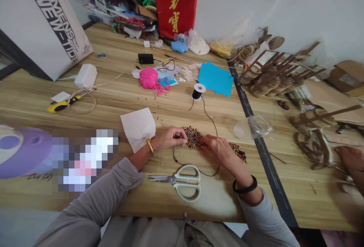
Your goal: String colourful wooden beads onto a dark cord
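My left hand (172, 137) is closed in a pinch at the left edge of a pile of small multicoloured beads (192, 136). A thin black cord (186, 164) runs up into this hand, with a few beads threaded on it just below. On the pile's right side, my right hand (218, 149) has its fingers drawn together, tips among the beads; whatever they pinch is hidden. More beads (238, 153) lie beyond the right wrist. The cord loops under my right hand, back to a spool of black cord (198, 92). Scissors (175, 181) with pale handles lie in front, blades slightly apart.
Left of my hands lie a white paper (139, 127) and a yellow cutter (59, 106). Behind are pink yarn (148, 78) and blue sheets (215, 78). Wooden-looking models (278, 74) stand at right, near another person's hand (351, 159). A clear plastic cup (251, 127) lies nearer.
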The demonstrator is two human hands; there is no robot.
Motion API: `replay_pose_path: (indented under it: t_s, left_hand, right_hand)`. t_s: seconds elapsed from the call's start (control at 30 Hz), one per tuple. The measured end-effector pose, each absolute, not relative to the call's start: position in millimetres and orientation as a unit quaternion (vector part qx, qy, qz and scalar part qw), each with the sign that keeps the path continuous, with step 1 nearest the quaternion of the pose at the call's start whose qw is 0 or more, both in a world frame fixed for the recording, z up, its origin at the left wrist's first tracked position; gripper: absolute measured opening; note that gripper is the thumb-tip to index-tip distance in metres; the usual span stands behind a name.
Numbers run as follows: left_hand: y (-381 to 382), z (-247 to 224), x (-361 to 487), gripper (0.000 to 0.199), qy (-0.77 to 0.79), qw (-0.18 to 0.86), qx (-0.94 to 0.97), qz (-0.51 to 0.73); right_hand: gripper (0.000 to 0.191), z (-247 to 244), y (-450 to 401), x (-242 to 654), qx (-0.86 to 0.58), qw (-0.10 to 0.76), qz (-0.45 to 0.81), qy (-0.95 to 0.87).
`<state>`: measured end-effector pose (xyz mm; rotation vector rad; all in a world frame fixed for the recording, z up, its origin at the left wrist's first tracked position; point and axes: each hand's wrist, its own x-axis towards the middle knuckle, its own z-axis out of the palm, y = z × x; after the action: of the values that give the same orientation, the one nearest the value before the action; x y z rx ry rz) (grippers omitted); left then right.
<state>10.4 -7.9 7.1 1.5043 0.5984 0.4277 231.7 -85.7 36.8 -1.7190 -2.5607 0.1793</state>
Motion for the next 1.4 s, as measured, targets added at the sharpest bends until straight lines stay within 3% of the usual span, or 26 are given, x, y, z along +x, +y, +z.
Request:
replay_pose_path:
  t_s: [0.33, 0.57, 0.8, 1.4]
  left_hand:
    - [-8.8, 8.4, 11.6, 0.023, 0.265, 0.675, 0.661, 0.196]
    - [-7.6, 6.4, 10.2, 0.026, 0.266, 0.667, 0.669, 0.192]
    - [-7.7, 11.7, 8.6, 0.027, 0.266, 0.674, 0.663, 0.189]
    - [-8.1, 14.7, 8.3, 0.024, 0.264, 0.69, 0.645, 0.194]
  right_hand:
    - [0.008, 41.1, -87.3, 228.0, -0.536, 0.076, 0.112, -0.834]
    - [0.008, 37.0, -83.7, 214.6, -0.498, 0.269, 0.257, -0.783]
    - [0.007, 22.7, -85.6, 199.4, -0.493, 0.358, 0.306, -0.732]
    - [0.012, 1.3, -85.2, 197.7, -0.48, 0.412, 0.342, -0.695]
